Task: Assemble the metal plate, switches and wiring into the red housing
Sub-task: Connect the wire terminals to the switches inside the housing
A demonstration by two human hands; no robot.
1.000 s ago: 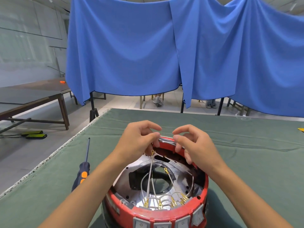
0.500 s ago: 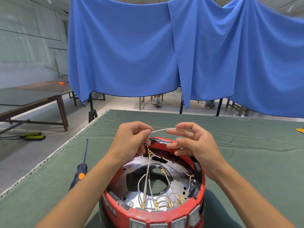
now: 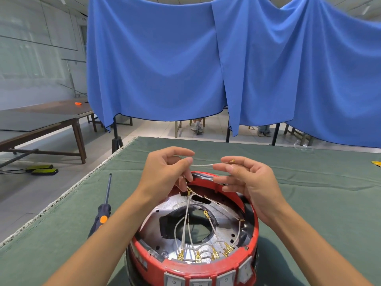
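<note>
screwdriver [image 3: 102, 211] left of red housing [image 3: 206, 271]

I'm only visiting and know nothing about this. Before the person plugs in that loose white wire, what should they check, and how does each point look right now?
1. Thin white wire held at both ends: ok, left hand and right hand both pinch it.
2. Small brass terminal free at the wire tip: ok.
3. Round red plastic housing steady on the green table cloth: ok.
4. Shiny metal plate seated inside: ok.
5. Free tab for this terminal: cannot tell.
6. Blue-and-orange screwdriver within reach: ok.
</note>
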